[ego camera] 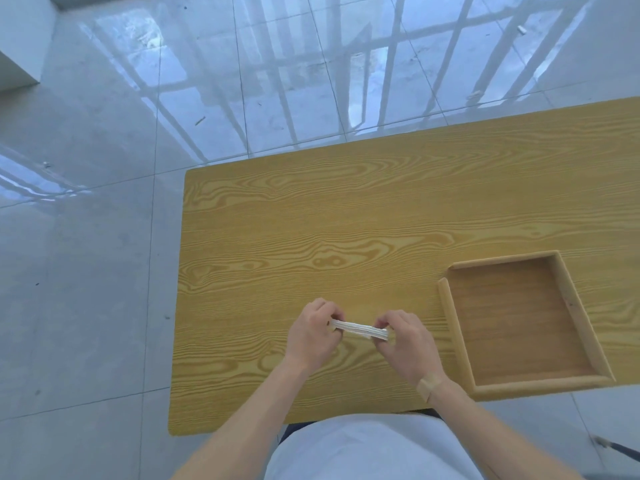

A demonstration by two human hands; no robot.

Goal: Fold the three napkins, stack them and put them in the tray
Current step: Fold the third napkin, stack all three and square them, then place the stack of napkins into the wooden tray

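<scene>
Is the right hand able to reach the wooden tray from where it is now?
Probably yes. The right hand is beside the tray, with only bare table between them, though it holds the napkin stack together with the left hand.

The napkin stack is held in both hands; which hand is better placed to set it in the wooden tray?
The right hand. It grips the end of the napkin stack nearest the tray, which sits on its side. The left hand would have to cross over.

Counted at the desk: few things, mostly singles.
One desk [346,220], one wooden tray [568,384], one white napkin stack [360,330] whose layers I can't count, two hands, one wrist plaster [428,385].
</scene>
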